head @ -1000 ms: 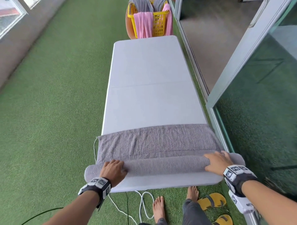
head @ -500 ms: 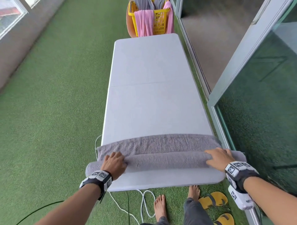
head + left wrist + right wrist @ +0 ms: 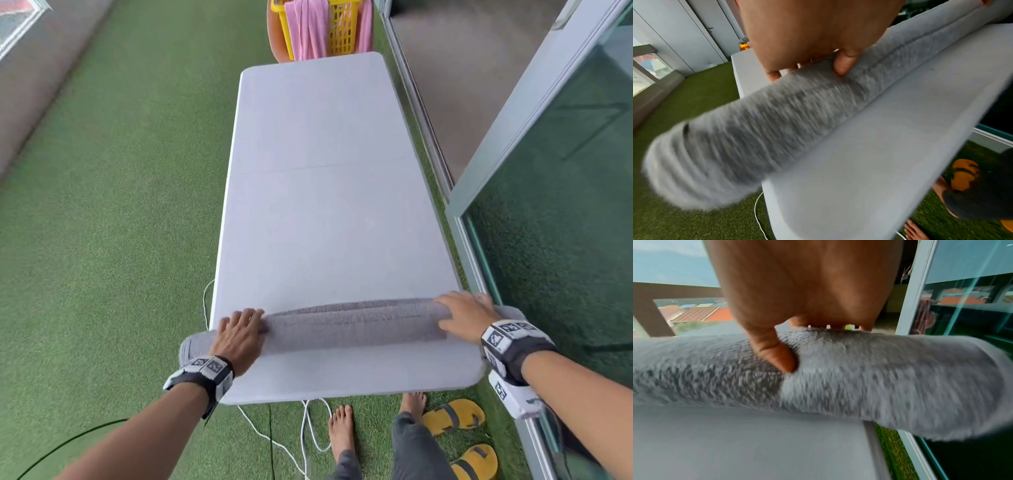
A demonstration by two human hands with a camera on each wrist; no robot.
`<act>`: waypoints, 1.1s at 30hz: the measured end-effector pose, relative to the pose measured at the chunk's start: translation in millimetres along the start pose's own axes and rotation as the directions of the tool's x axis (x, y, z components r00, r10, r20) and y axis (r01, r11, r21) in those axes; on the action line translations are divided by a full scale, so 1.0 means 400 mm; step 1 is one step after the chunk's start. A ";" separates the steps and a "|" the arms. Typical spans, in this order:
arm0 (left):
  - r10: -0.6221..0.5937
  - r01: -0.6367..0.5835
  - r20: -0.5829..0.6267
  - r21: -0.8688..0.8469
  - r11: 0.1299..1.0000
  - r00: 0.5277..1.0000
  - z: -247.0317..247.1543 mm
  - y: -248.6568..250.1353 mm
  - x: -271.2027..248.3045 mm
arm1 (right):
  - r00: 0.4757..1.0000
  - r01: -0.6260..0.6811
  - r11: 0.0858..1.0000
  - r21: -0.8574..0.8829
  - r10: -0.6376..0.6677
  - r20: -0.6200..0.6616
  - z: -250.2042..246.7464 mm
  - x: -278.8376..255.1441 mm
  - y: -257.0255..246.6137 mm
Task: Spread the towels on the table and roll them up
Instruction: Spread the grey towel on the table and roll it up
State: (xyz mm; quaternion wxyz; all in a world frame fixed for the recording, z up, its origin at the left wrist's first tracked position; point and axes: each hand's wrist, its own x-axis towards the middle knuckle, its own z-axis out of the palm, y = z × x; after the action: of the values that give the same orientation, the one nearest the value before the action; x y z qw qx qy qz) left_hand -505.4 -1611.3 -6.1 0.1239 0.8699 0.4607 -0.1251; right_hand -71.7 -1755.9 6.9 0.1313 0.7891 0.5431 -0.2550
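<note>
Grey terry towel (image 3: 352, 325), almost wholly rolled into a long soft cylinder, lies across the lower part of the frame on the pale grey rectangular table (image 3: 325, 205), both ends overhanging the table's sides. Only a narrow flat strip shows along the roll's far side. The left hand (image 3: 239, 337) rests on top of the roll near its left end, fingers laid over it and thumb pressed into the pile; the right hand (image 3: 466, 315) grips the roll likewise near the right end. At the top of the frame a yellow plastic laundry basket (image 3: 342, 31) holds pink towels (image 3: 305, 27). Green artificial turf (image 3: 120, 205) covers the floor.
</note>
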 end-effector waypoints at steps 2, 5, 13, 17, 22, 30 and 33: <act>-0.087 0.086 -0.015 -0.043 0.995 0.996 -0.017 -0.007 0.026 | 0.994 -0.023 0.999 0.035 0.027 -0.110 -0.032 0.030 0.004; -0.050 0.051 0.101 -0.006 0.999 0.994 -0.003 -0.035 0.032 | 1.000 0.003 0.999 0.049 -0.001 -0.026 -0.034 0.041 0.021; -0.194 0.199 0.048 -0.171 0.965 0.980 0.001 0.051 -0.006 | 0.995 0.006 0.991 0.133 0.007 -0.097 0.007 -0.029 -0.025; -0.244 0.285 0.158 -0.344 0.895 0.957 -0.017 0.219 -0.021 | 0.995 -0.073 0.971 0.228 0.087 -0.052 0.060 -0.090 -0.190; -0.366 0.498 0.342 -0.518 0.695 0.866 -0.010 0.382 -0.014 | 0.992 -0.109 0.906 0.409 0.126 -0.013 0.117 -0.129 -0.389; -0.184 0.403 0.361 -0.768 0.497 0.914 0.039 0.461 -0.066 | 0.925 -0.279 0.776 0.566 0.375 -0.057 0.141 -0.137 -0.458; 0.137 0.191 0.385 -0.698 0.690 0.912 0.088 0.475 -0.142 | 0.905 -0.336 0.867 0.367 0.406 -0.131 0.160 -0.124 -0.462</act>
State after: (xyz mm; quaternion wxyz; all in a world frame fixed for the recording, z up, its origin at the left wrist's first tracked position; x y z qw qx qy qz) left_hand -381.9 -1770.3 -1.0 0.5474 0.6970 0.4488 -0.1141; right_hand -273.2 -1756.9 -6.7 -0.0146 0.9116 0.3394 -0.2316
